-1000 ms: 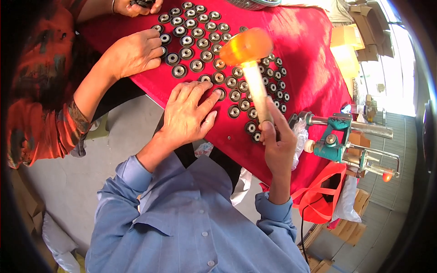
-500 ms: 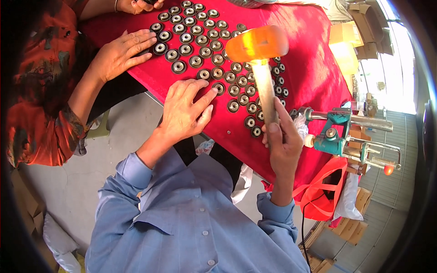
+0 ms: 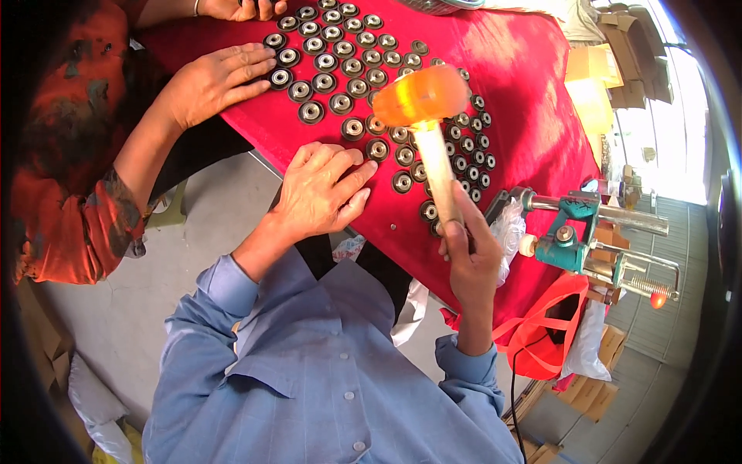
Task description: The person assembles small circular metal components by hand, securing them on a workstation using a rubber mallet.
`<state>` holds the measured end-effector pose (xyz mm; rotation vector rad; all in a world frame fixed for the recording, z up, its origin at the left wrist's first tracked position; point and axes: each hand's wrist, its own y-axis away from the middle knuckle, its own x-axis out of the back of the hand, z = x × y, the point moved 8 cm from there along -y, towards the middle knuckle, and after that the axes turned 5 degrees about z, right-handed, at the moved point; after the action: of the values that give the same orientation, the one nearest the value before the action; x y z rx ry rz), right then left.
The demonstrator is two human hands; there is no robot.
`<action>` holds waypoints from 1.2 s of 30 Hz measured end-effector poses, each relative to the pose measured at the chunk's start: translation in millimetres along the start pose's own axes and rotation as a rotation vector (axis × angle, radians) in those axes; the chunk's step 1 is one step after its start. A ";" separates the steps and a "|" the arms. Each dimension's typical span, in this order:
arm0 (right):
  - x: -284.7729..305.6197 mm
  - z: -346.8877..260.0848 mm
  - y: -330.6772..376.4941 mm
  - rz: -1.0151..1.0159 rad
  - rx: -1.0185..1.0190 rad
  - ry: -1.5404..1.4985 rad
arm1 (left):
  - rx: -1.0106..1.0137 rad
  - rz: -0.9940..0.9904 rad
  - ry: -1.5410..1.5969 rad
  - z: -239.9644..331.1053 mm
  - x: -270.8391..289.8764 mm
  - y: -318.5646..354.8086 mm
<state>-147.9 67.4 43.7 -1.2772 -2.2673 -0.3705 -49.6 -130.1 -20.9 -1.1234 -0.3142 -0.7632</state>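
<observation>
My right hand is wrapped round the pale handle of a mallet, its orange, translucent head raised over the table. Below it spread many black rollers with shiny metal bearings in their centres, some hidden by the mallet. My left hand rests at the near edge of the red cloth, fingers slightly bent and thumb apart, holding nothing that I can see. Its index fingertip lies right beside one bearing roller; whether it touches cannot be made out. Another roller sits just beyond.
A co-worker's hand lies flat on the red cloth at the left, the other hand at the top. At right stand a green clamp-like press and a red bag. Cardboard boxes are stacked at far right.
The mallet has swung left and slightly down in my right hand. My left hand's fingers have drawn in a little. The view has shifted slightly.
</observation>
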 end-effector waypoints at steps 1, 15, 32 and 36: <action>0.5 -3.8 3.4 -0.005 -0.002 -0.001 | -0.002 0.023 0.006 -0.2 1.4 0.1; 3.1 -0.5 -4.2 0.030 0.051 -0.077 | -0.017 0.079 0.041 -1.6 5.3 -1.6; 6.8 21.5 -72.8 0.112 0.124 0.114 | 0.124 -0.054 -0.034 -7.9 -2.2 -15.2; -6.4 26.0 -77.1 0.086 0.178 0.126 | 0.134 -0.051 -0.035 -10.8 -1.0 -13.5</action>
<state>-218.6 34.8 19.3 -1.2207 -2.0823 -0.2071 -61.1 -142.2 -16.8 -1.0063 -0.4184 -0.7568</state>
